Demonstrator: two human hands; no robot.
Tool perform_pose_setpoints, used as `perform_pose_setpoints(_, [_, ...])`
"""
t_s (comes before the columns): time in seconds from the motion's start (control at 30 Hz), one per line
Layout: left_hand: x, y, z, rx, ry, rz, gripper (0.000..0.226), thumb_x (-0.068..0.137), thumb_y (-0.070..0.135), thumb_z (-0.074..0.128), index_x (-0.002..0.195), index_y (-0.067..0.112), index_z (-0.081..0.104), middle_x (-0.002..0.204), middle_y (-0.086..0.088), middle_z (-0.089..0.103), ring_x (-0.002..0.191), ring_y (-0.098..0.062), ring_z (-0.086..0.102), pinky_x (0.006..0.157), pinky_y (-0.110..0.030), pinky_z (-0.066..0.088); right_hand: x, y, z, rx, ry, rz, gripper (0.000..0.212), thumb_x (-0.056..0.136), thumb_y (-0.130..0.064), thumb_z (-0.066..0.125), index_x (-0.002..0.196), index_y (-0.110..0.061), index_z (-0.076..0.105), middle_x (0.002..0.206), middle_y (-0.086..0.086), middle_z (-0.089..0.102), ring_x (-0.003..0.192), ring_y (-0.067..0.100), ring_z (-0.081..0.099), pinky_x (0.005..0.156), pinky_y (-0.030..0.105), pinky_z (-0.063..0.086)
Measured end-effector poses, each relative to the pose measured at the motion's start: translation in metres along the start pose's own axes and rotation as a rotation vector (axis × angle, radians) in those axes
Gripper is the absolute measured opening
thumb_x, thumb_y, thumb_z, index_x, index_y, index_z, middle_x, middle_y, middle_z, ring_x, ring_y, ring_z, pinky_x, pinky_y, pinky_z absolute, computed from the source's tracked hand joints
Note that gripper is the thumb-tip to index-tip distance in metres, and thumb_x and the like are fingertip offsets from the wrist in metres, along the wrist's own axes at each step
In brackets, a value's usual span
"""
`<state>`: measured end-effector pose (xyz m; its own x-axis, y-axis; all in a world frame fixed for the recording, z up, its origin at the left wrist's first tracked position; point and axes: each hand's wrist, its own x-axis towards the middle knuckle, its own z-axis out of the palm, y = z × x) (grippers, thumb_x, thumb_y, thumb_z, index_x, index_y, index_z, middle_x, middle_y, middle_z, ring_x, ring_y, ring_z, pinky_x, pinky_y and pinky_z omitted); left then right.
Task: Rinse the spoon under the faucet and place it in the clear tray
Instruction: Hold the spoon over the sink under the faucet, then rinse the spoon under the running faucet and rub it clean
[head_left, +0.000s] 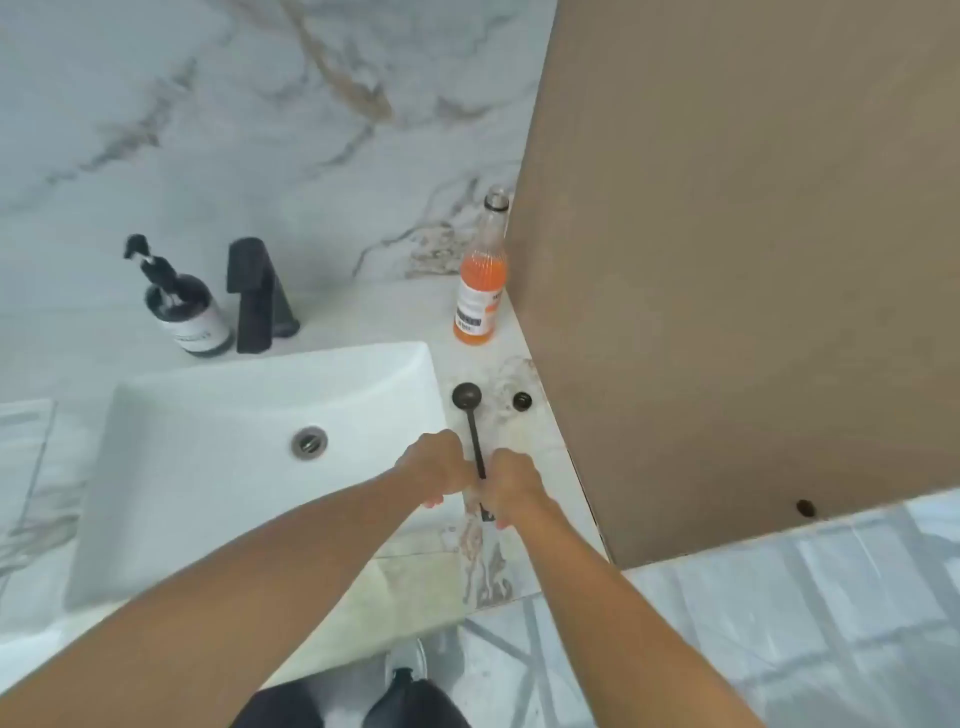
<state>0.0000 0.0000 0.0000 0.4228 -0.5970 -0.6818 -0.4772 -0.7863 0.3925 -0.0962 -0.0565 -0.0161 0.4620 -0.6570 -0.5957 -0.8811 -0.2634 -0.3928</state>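
I see both hands meeting at centre frame over the marble surface (524, 447), right of the white sink (249, 415). My left hand (434, 470) and right hand (511, 480) close on the handle of the black spoon (470, 421); how tightly the fingers curl, I cannot tell. The spoon's bowl points toward the top of the frame. The black faucet (257, 296) stands at upper left beside a dark pump bottle (187, 312), its label unreadable. An orange bottle (480, 280) carries a barcode sticker, text too blurred.
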Motion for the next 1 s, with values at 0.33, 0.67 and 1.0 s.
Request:
perform_pose_setpoints(0.33, [0.064, -0.004, 0.015, -0.497, 0.181, -0.075, 0.027, 0.090, 0.032, 0.061, 0.085, 0.007, 0.073, 0.083, -0.012, 0.076, 0.074, -0.029, 0.074, 0.075, -0.041, 0.062, 0.026, 0.026, 0.034, 0.118, 0.154, -0.017, 0.029, 0.090, -0.033, 0.059, 0.093, -0.005, 0.060, 0.098, 0.014, 0.066, 0.085, 0.029, 0.065, 0.074, 0.039, 0.055])
perform_pose_setpoints(0.67, [0.068, -0.025, 0.002, -0.841, 0.116, -0.101, 0.010, 0.081, 0.013, 0.071, 0.073, 0.018, 0.068, 0.077, -0.008, 0.075, 0.066, -0.023, 0.074, 0.062, -0.033, 0.064, 0.023, 0.004, 0.042, 0.041, 0.178, -0.015, 0.012, 0.079, -0.020, 0.062, 0.082, -0.011, 0.055, 0.091, 0.010, 0.066, 0.079, 0.025, 0.066, 0.067, 0.037, 0.056])
perform_pose_setpoints(1.0, [0.039, -0.138, -0.058, -1.243, 0.131, -0.097, 0.013, 0.093, -0.001, 0.057, 0.083, 0.008, 0.056, 0.084, -0.020, 0.071, 0.068, -0.035, 0.069, 0.064, -0.038, 0.061, 0.017, -0.102, 0.100, -0.050, 0.103, -0.253, 0.023, 0.082, -0.020, 0.055, 0.104, -0.012, 0.058, 0.101, 0.002, 0.059, 0.078, 0.020, 0.067, 0.066, 0.030, 0.054])
